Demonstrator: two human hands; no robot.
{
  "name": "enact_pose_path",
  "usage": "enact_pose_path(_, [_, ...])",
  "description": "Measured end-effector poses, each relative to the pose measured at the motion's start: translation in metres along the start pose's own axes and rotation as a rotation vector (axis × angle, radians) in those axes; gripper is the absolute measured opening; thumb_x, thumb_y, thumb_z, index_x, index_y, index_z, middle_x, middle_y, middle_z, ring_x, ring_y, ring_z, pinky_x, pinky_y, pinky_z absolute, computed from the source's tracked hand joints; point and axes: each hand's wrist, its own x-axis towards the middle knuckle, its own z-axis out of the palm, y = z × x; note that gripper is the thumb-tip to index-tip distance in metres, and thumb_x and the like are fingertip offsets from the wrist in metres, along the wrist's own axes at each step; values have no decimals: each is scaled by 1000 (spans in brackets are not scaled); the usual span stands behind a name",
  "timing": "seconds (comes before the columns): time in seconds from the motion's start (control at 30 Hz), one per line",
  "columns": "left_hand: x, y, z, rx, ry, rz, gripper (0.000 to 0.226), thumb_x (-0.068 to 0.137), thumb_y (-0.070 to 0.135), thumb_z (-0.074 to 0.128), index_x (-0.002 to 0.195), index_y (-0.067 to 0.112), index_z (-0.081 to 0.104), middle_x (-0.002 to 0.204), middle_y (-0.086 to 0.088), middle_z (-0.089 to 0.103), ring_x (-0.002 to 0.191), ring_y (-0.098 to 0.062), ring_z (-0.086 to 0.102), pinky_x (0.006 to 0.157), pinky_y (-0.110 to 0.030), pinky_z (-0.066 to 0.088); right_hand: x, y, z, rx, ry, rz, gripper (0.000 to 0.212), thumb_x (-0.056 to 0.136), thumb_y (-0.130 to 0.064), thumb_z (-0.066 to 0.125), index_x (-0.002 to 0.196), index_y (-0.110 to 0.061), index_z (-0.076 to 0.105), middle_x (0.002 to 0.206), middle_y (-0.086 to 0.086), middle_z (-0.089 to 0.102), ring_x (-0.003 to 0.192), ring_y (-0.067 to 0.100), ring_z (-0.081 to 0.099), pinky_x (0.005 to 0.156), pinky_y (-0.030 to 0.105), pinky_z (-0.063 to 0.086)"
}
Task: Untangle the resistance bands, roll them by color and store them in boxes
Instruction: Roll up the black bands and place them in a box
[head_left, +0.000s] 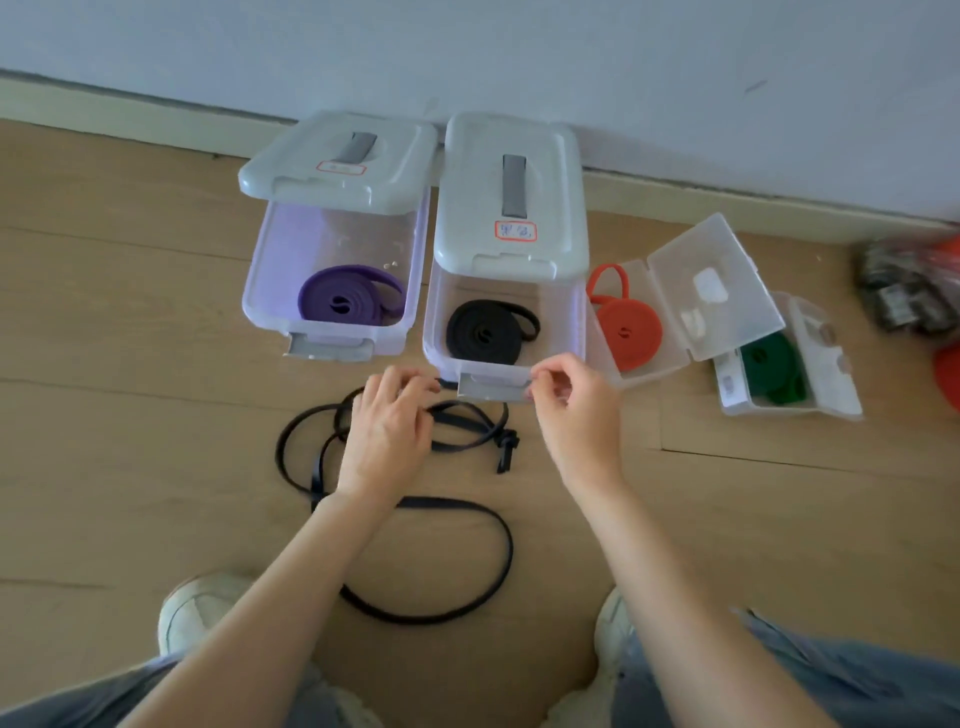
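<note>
A long black resistance band (457, 561) lies tangled on the wooden floor, with a knot (506, 444) at its right side. My left hand (389, 431) is on top of the loops, fingers curled round a strand near the front of the box. My right hand (566, 400) hovers with curled fingers at the latch (491, 387) of the right lidded box (576, 317). Whether it pinches anything is unclear. That box holds a rolled black band (483, 330). The left box (260, 291) holds a rolled purple band (343, 301).
Both grey lids (511, 192) rest slid back on their boxes against the wall. A clear hinged case (670, 306) holds a rolled orange band (626, 325). Another case (826, 374) holds a green band (771, 371). Dark bundled items (904, 286) lie far right. My shoes (197, 613) are near the bottom.
</note>
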Motion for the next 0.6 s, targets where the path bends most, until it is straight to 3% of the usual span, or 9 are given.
enact_pose_path(0.07, [-19,-8,3,3,-101,-11,29,72,-15,57,96,-1,67,96,-18,61,82,-39,55,73,-49,48,-22,26,13,-36,-157,154,8,88,-12,55,89,-10,63,84,4,67,83,21,63,73,31,47])
enact_pose_path(0.13, [-27,-16,2,15,-157,-26,27,77,-12,55,98,-1,67,97,-17,61,84,-38,55,75,-49,48,-30,49,31,-114,-328,300,29,88,-21,60,114,-8,57,111,7,60,105,23,58,87,32,45])
enact_pose_path(0.23, [-28,-22,1,7,-180,-26,27,80,-10,53,101,0,66,99,-15,61,88,-34,56,76,-46,48,-18,70,55,-100,-330,399,57,86,-28,65,133,-4,43,131,10,42,120,26,46,100,32,38])
enact_pose_path(0.3, [-26,-22,0,1,-182,-27,27,81,-10,52,102,0,65,100,-15,60,91,-33,57,77,-43,48,-12,74,63,-102,-314,417,46,85,-23,65,124,-4,50,119,10,46,106,25,54,89,21,43])
enact_pose_path(0.37, [-22,-17,-4,-7,-176,-11,28,80,-10,51,103,-1,64,100,-15,60,91,-32,57,77,-44,48,-18,70,59,-58,-319,438,31,82,-16,67,108,-8,52,97,4,54,74,12,58,58,5,41])
enact_pose_path(0.4, [-20,-13,-6,-15,-174,3,29,79,-10,51,103,-1,64,100,-15,60,91,-33,57,77,-45,48,-26,66,52,-15,-321,446,27,80,-13,67,99,-11,49,88,3,56,64,9,55,47,5,38])
enact_pose_path(0.43, [-18,-7,-9,-21,-178,21,30,78,-9,52,105,-1,63,101,-14,60,92,-33,57,77,-45,48,-33,62,44,26,-318,441,25,78,-12,66,92,-14,45,84,5,59,62,12,56,45,8,39])
enact_pose_path(0.53, [-13,20,-22,-10,-203,115,41,77,-4,54,117,5,59,109,-11,59,99,-31,54,81,-42,44,-49,31,9,51,-257,263,26,78,-10,67,87,-20,45,78,-5,60,74,18,60,61,23,41])
enact_pose_path(0.6, [-10,41,-37,-33,-226,188,48,79,1,56,126,9,54,120,-7,58,109,-28,52,89,-40,41,-50,-2,-22,55,-222,85,28,76,-10,69,90,-23,48,76,-15,56,72,9,57,63,19,39])
